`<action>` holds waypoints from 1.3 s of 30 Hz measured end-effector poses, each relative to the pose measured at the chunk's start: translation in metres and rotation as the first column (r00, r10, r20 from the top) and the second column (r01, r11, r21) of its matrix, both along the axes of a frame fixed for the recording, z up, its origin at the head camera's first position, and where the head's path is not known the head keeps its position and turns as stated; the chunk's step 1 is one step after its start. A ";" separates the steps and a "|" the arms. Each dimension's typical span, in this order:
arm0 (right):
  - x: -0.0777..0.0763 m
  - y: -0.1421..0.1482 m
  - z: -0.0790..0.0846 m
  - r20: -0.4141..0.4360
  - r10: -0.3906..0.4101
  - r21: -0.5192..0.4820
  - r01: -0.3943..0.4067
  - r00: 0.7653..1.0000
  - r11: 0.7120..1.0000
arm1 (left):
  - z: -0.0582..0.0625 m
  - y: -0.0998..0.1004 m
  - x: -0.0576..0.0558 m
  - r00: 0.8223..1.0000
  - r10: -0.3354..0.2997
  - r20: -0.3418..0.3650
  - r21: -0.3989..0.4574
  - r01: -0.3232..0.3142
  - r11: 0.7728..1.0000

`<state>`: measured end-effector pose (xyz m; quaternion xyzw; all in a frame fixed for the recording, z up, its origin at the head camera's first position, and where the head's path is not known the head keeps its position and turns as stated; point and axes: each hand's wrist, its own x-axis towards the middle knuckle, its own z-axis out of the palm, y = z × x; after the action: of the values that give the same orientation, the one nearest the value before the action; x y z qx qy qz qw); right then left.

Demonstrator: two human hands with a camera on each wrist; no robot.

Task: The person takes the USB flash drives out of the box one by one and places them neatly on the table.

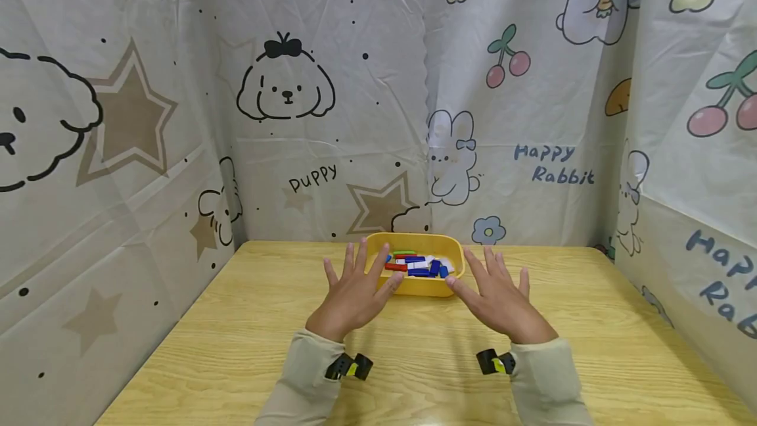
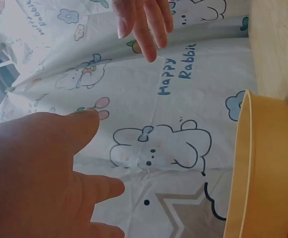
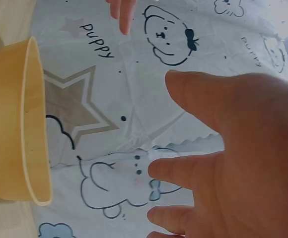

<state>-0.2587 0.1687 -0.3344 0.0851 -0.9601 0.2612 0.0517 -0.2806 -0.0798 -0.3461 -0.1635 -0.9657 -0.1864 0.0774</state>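
Note:
Fingers spread and straight, my left hand [image 1: 353, 294] hovers in front of the left end of a yellow tub [image 1: 422, 288] in the head view. My right hand [image 1: 499, 294], also with spread fingers, is at the tub's right end. Neither hand holds anything. Inside the tub lie several small pieces, among them a red piece [image 1: 396, 267], a green piece [image 1: 405, 253], white ones and blue ones [image 1: 434, 268]; their kind is too small to tell. Both wrist views show the tub's outer wall [image 2: 270, 163] but not its contents.
The tub stands near the far edge of a wooden table [image 1: 414, 360]. A printed cloth [image 1: 367, 130] hangs behind the table and along both sides. Each wrist carries a small black camera [image 1: 350, 367] on a strap.

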 end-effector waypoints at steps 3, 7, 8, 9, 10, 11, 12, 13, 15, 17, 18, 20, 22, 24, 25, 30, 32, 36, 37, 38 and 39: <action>-0.003 0.001 -0.004 0.004 0.008 -0.020 -0.008 1.000 1.000 | -0.003 -0.001 -0.003 1.000 0.005 -0.001 0.002 -0.005 1.000; -0.007 0.003 -0.008 0.014 0.017 -0.035 -0.016 1.000 0.999 | -0.006 -0.002 -0.008 1.000 0.003 0.009 0.013 -0.003 1.000; -0.008 0.004 -0.009 0.020 0.018 -0.038 -0.017 1.000 0.999 | -0.007 -0.003 -0.009 1.000 0.002 0.013 0.020 -0.002 1.000; -0.010 0.005 -0.010 0.025 0.017 -0.037 -0.016 1.000 0.999 | -0.008 -0.003 -0.011 1.000 0.001 0.017 0.025 -0.001 1.000; -0.011 0.005 -0.012 0.031 0.016 -0.036 -0.015 0.999 0.999 | -0.009 -0.004 -0.012 1.000 0.000 0.022 0.031 -0.001 1.000; -0.013 0.005 -0.013 0.037 0.017 -0.040 -0.015 0.999 0.999 | -0.010 -0.005 -0.014 1.000 -0.002 0.027 0.038 0.001 0.999; -0.014 0.005 -0.014 0.045 0.018 -0.042 -0.016 0.999 0.999 | -0.012 -0.005 -0.016 0.999 -0.004 0.033 0.049 0.003 0.999; -0.016 0.005 -0.016 0.053 0.018 -0.043 -0.016 0.998 0.999 | -0.013 -0.006 -0.018 0.999 -0.007 0.041 0.058 0.004 0.998; -0.019 0.005 -0.019 0.068 0.017 -0.042 -0.014 0.998 0.999 | -0.018 -0.008 -0.022 0.998 -0.013 0.061 0.075 0.008 0.997; -0.022 0.006 -0.023 0.081 0.014 -0.043 -0.011 0.997 0.999 | -0.022 -0.010 -0.026 0.997 -0.019 0.081 0.093 0.011 0.996; -0.023 0.006 -0.025 0.086 0.011 -0.041 -0.007 0.996 0.999 | -0.024 -0.011 -0.028 0.996 -0.020 0.089 0.103 0.011 0.995; -0.027 0.006 -0.028 0.091 0.003 -0.037 0.000 0.996 0.999 | -0.029 -0.013 -0.032 0.995 -0.020 0.103 0.117 0.008 0.993; -0.030 0.006 -0.032 0.093 -0.004 -0.040 0.008 0.996 0.999 | -0.032 -0.014 -0.036 0.993 -0.017 0.115 0.135 0.002 0.991; -0.033 0.006 -0.036 0.094 -0.010 -0.046 0.014 0.996 0.999 | -0.035 -0.016 -0.040 0.992 -0.013 0.124 0.162 -0.007 0.987; -0.035 0.006 -0.037 0.093 -0.011 -0.048 0.016 0.996 0.999 | -0.037 -0.017 -0.043 0.992 -0.012 0.128 0.176 -0.011 0.984; -0.042 0.004 -0.047 0.081 -0.002 -0.065 0.007 0.997 0.998 | -0.046 -0.022 -0.054 0.994 0.001 0.113 0.267 -0.031 0.963; -0.044 0.003 -0.051 0.081 0.006 -0.070 0.000 0.997 0.998 | -0.050 -0.025 -0.058 0.995 0.006 0.101 0.298 -0.036 0.954; -0.046 0.002 -0.061 0.093 0.011 -0.069 -0.004 0.996 0.998 | -0.058 -0.029 -0.061 0.996 0.014 0.086 0.352 -0.044 0.935; -0.046 0.002 -0.064 0.096 0.011 -0.068 -0.004 0.995 0.998 | -0.061 -0.030 -0.061 0.996 0.014 0.085 0.362 -0.044 0.931; -0.046 0.002 -0.067 0.096 0.011 -0.070 -0.004 0.995 0.998 | -0.063 -0.031 -0.062 0.996 0.015 0.082 0.369 -0.044 0.928; -0.047 0.001 -0.070 0.098 0.009 -0.069 -0.003 0.995 0.998 | -0.066 -0.032 -0.063 0.997 0.015 0.082 0.373 -0.044 0.927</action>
<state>-0.3052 0.1698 -0.4041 0.0732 -0.9517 0.2982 0.0066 -0.3436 -0.1116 -0.4123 -0.1238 -0.9169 -0.3724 0.0726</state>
